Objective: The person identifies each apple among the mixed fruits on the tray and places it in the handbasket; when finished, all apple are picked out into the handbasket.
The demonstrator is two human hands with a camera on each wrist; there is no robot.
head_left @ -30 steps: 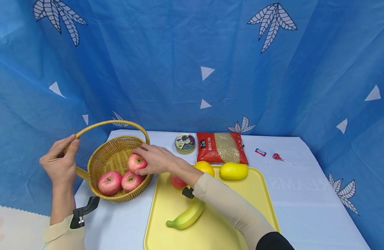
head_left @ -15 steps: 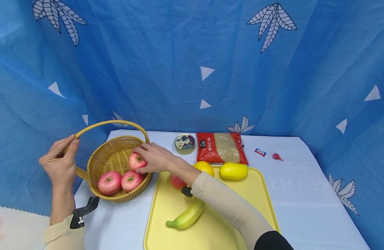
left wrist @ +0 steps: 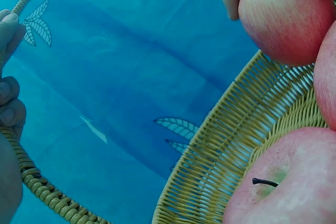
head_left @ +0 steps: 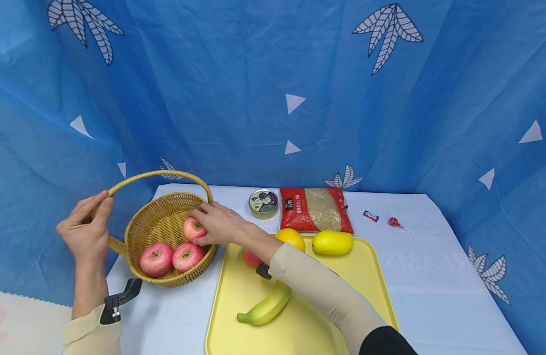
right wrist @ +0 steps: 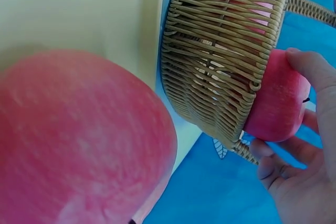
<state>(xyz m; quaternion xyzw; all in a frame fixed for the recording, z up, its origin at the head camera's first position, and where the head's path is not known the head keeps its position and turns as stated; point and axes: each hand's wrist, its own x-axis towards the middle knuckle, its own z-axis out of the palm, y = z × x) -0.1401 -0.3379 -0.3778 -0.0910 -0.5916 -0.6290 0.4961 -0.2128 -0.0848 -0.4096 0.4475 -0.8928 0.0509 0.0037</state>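
Note:
My left hand (head_left: 87, 224) grips the arched handle (head_left: 159, 173) of a woven wicker basket (head_left: 163, 207). Thumb and fingers also wrap that handle in the left wrist view. Two red apples, one at the left (head_left: 156, 260) and another beside it (head_left: 187, 257), lie in the basket. My right hand (head_left: 224, 224) reaches over the basket's right rim and holds a third apple (head_left: 193, 229) between thumb and fingers. In the right wrist view this held apple (right wrist: 278, 98) sits right at the rim. Part of it is hidden behind the hand in the head view.
A yellow tray (head_left: 228, 340) bears a banana (head_left: 266, 305), an orange (head_left: 291, 238), a yellow mango-like fruit (head_left: 332, 242) and another apple (head_left: 251, 258), partly under the right arm. Behind stand a round tin (head_left: 263, 203) and a red pasta bag (head_left: 316, 209). A lollipop (head_left: 393, 222) and a small wrapped candy (head_left: 371, 216) lie right.
The right hand and its apple have shifted very slightly; the hand keeps hold of it at the basket's right side. The left hand stays on the handle.

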